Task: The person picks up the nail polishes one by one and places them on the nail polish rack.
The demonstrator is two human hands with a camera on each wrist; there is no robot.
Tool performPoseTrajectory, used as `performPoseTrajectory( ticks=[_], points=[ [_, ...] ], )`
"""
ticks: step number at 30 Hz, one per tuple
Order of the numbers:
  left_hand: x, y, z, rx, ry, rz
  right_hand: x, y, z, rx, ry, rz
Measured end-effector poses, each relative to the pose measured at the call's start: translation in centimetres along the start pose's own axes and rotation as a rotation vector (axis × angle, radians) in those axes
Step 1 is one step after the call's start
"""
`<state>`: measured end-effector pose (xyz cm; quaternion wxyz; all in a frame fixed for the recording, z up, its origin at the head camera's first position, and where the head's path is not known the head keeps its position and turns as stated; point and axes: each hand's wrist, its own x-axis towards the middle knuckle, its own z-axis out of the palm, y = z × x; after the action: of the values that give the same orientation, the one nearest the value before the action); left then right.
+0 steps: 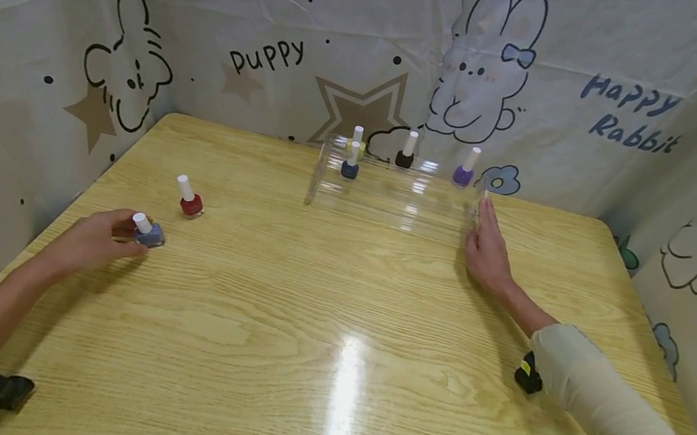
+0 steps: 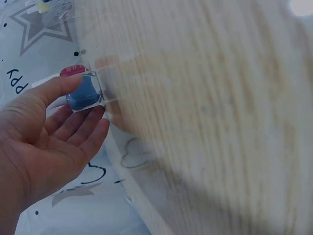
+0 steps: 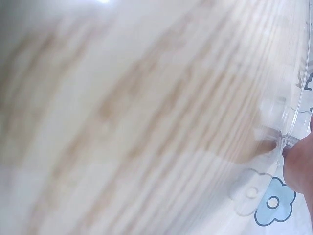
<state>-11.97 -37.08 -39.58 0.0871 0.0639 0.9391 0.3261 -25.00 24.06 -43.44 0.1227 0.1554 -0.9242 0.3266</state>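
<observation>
A grey-blue nail polish bottle [image 1: 150,234] with a white cap is pinched between the thumb and fingers of my left hand [image 1: 94,241], at the table's left side. In the left wrist view the bottle [image 2: 84,93] shows its glass base, with the thumb over its side. Just behind it stands a red nail polish bottle [image 1: 191,205]. My right hand [image 1: 490,253] lies with straight fingers along the right end of a clear stepped rack [image 1: 382,211]. In the right wrist view only part of that hand [image 3: 299,164] shows, touching the rack's edge.
On the rack stand a dark blue bottle [image 1: 349,169], a yellow one [image 1: 360,149] partly behind it, a black one [image 1: 404,159] and a purple one [image 1: 462,176]. A printed cloth [image 1: 370,39] hangs behind the wooden table [image 1: 285,311] and along its sides.
</observation>
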Motion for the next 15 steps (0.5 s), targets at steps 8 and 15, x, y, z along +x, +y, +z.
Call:
performPoseTrajectory(
  ticks=[8,15],
  points=[
    [0.19,-0.01,0.11,0.052,0.052,0.006,-0.13,-0.02,-0.12,0.008,-0.009,0.007],
    [0.32,0.34,0.27,0.061,0.09,0.016,-0.07,0.0,-0.09,0.009,0.0,-0.005]
  ],
)
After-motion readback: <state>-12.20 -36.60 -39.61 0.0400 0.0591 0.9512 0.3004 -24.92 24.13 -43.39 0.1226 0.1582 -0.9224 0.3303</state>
